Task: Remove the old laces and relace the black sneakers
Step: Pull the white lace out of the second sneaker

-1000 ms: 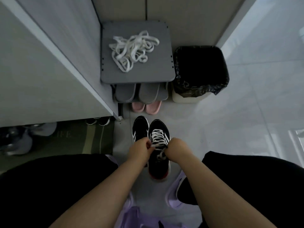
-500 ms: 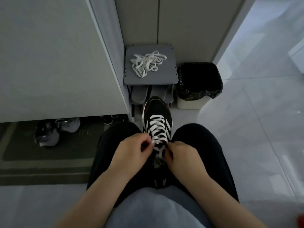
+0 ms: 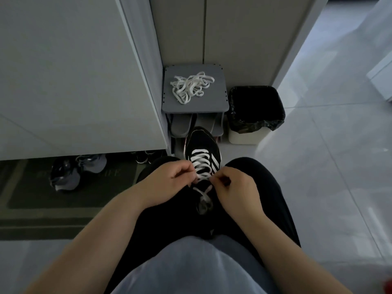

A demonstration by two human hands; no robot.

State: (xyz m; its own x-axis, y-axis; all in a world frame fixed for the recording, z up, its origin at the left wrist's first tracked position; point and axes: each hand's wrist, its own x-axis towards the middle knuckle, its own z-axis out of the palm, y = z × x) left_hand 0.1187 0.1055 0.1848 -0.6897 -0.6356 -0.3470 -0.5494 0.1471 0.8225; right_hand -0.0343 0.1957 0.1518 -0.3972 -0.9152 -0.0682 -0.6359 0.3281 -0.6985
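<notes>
One black sneaker (image 3: 201, 145) with white stripes lies between my knees, toe pointing away, threaded with a white lace (image 3: 201, 161). My left hand (image 3: 169, 183) pinches the lace at the sneaker's left side, near the top eyelets. My right hand (image 3: 235, 187) pinches the lace on the right side. A knotted bit of lace (image 3: 204, 195) lies over the tongue between my hands. A loose pile of white laces (image 3: 191, 85) sits on the grey stool (image 3: 212, 102) ahead. The second sneaker is not in sight.
A bin with a black liner (image 3: 256, 109) stands right of the stool. Grey slippers (image 3: 182, 126) sit under the stool. Grey shoes (image 3: 70, 172) lie on a dark mat (image 3: 42, 198) under the white cabinet (image 3: 74, 81) at left. Pale floor tiles (image 3: 328, 166) spread right.
The sneaker has come up off the floor onto my lap, and the view pulled back from the stool. Both hands stay at the lace; the second sneaker has dropped out of sight.
</notes>
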